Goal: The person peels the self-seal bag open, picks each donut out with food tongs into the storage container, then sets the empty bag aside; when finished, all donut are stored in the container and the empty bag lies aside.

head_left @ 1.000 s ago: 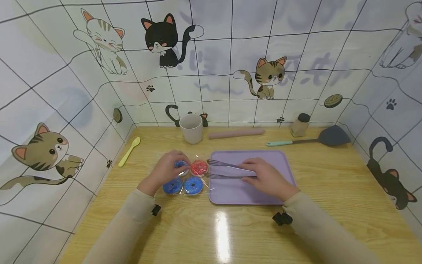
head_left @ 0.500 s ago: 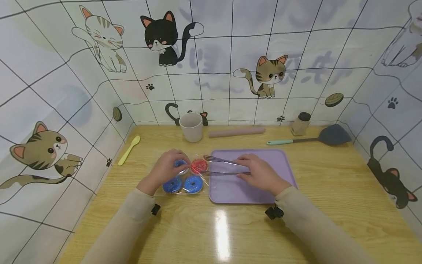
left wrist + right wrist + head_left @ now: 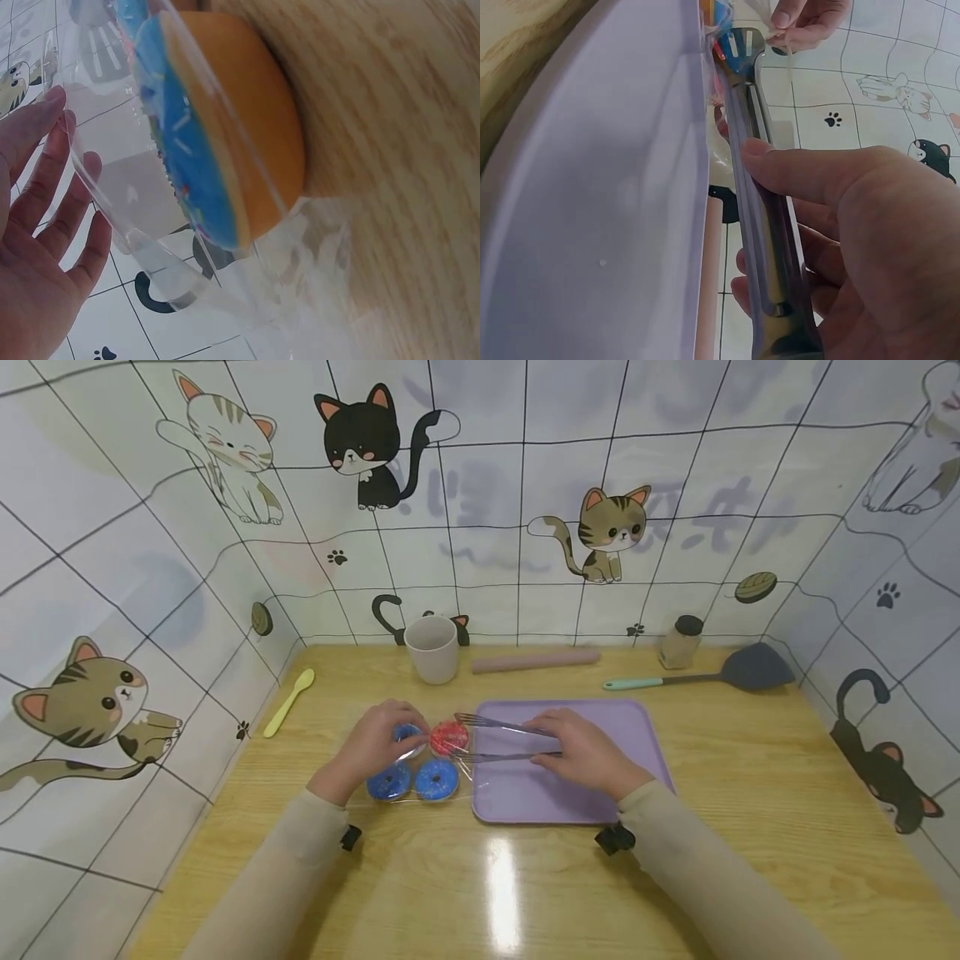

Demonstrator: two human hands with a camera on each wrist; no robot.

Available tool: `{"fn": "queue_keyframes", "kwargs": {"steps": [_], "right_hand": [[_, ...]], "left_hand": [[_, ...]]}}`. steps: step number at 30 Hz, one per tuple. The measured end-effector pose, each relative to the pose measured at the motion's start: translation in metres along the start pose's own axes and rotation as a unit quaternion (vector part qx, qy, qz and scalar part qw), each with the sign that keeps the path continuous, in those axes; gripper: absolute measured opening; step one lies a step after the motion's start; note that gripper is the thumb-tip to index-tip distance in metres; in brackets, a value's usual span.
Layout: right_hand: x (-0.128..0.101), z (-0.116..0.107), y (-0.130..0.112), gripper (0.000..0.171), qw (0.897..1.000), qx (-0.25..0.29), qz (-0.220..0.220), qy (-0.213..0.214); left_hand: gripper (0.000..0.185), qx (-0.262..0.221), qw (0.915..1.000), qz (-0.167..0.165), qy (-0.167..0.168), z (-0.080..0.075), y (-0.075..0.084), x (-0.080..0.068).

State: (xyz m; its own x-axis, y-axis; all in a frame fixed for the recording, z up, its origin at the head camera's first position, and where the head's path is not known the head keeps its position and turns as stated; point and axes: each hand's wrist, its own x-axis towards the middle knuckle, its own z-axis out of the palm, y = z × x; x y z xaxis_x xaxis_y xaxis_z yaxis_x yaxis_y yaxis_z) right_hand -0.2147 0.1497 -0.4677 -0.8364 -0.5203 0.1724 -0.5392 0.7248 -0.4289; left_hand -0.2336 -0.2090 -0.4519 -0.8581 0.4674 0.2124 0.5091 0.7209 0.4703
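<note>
Starting at our left, our left hand [image 3: 372, 750] rests on the clear plastic packet of doughnuts [image 3: 420, 764], its fingers curled over the far blue-iced doughnut [image 3: 407, 732]; the left wrist view shows the fingers lying fairly straight against the film, so we judge it a holding-down press and not a pinch. Two more blue doughnuts [image 3: 414, 780] lie just on the near side of that hand, and the red-sprinkled doughnut [image 3: 449, 737] sits to its right, touching the tips of the tongs.

Our right hand [image 3: 581, 753] is clamped on the metal tongs [image 3: 501, 739], thumb and fingers wrapped round both arms. Over the last second this hand has slid leftward across the purple tray [image 3: 645, 743], and the tong tips, which were short of the packet, now reach the red doughnut. The left hand and the packet have not shifted. We read that as the tongs closing in on the red one while the packet is pinned.

What we cannot make out: whether the packet is open at the tong end, and whether the tips are inside the film or pressing on it. The far blue doughnut is mostly under our fingers.
</note>
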Motion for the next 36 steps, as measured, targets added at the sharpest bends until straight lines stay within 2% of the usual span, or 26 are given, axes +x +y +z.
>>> {"fn": "queue_keyframes", "kwargs": {"steps": [15, 21, 36], "right_hand": [[-0.004, -0.001, -0.004, 0.043, 0.999, -0.017, -0.021, 0.033], [-0.015, -0.009, -0.002, 0.044, 0.998, -0.016, -0.024, 0.048], [-0.051, -0.026, 0.024, 0.046, 0.992, -0.024, -0.061, 0.106]], "left_hand": [[0.004, -0.005, 0.9999, -0.014, -0.005, 0.001, -0.001, -0.001], [0.005, -0.01, 0.9998, -0.016, -0.002, 0.0, -0.001, -0.001], [0.004, -0.001, 0.9999, -0.014, 0.001, 0.002, -0.003, -0.002]]}}
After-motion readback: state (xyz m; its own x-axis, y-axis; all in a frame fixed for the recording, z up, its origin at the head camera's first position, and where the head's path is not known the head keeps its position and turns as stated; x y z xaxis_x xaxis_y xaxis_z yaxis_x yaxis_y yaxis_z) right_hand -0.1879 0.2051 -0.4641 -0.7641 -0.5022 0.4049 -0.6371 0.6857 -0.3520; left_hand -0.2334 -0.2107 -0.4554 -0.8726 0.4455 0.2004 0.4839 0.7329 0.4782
